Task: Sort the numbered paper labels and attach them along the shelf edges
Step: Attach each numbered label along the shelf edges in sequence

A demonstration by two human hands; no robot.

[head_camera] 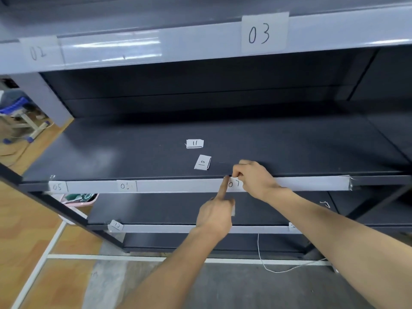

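A paper label marked 07 (234, 184) lies against the pale front edge of the middle shelf (178, 185). My right hand (254, 178) pinches its top right corner. My left hand (216, 214) presses its index fingertip on the label's left edge and holds a small pale piece, perhaps paper, in the curled fingers. Labels 05 (57, 186) and 06 (127, 186) sit further left on the same edge. Loose labels 11 (194, 143) and 10 (202, 162) lie on the dark shelf board. Labels 02 (38, 52) and 03 (264, 32) are on the upper shelf edge.
A label 12 (116, 225) sits at the left of the lower shelf edge, another white piece (292, 226) at its right. A pink basket (80, 200) stands behind the left post. A white cord (267, 264) trails over the floor. Blue stools (20, 117) stand at far left.
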